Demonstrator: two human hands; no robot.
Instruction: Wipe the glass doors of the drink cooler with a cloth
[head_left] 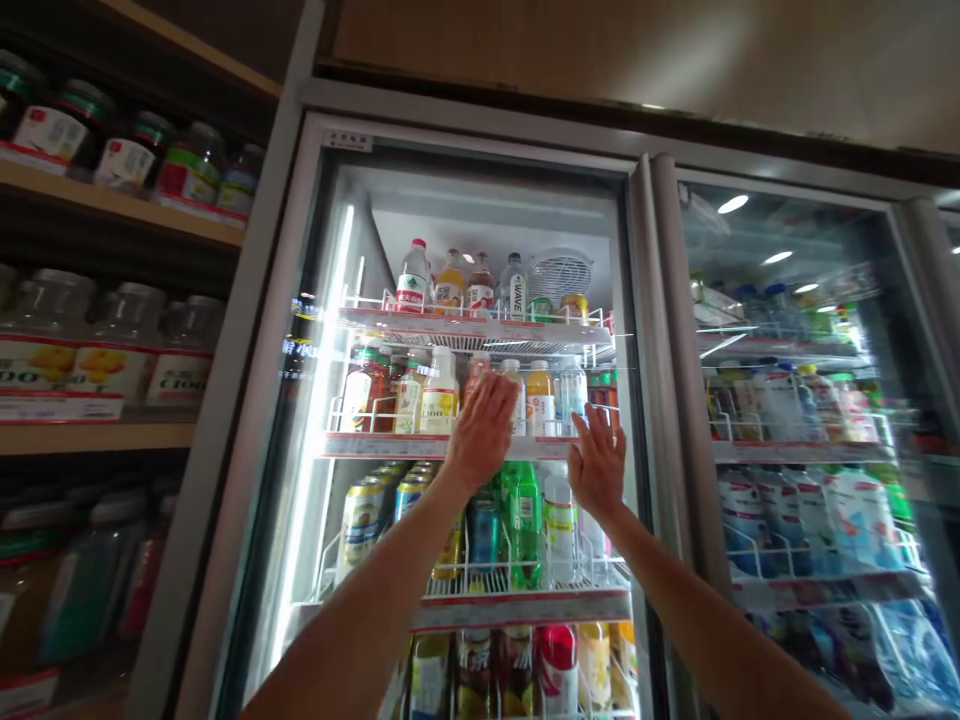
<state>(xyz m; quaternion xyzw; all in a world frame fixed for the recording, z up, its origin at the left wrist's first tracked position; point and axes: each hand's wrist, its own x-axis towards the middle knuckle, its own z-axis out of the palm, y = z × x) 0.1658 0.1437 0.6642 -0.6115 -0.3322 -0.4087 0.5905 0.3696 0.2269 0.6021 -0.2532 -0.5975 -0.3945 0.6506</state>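
Note:
My left hand (484,430) is raised in front of the middle shelf of a lit drinks fridge. Its fingers are bent and pressed together, and whatever may lie under them is hidden. Partly behind it stands a bottle with a pinkish cap (480,362). To the right, my right hand (598,462) is lifted with fingers apart and holds nothing visible. It is nearest a clear bottle (573,388) on the same shelf. Between and below my hands a green soda bottle (523,520) stands upright on the lower shelf. Faint reflections suggest glass before the shelves.
Juice bottles (439,395) line the middle shelf, and beer cans (361,520) stand lower left. A vertical door handle (675,400) runs right of my right hand. Beyond it is another glass-doored fridge (810,420). Wooden shelves with jars (112,340) flank the left side.

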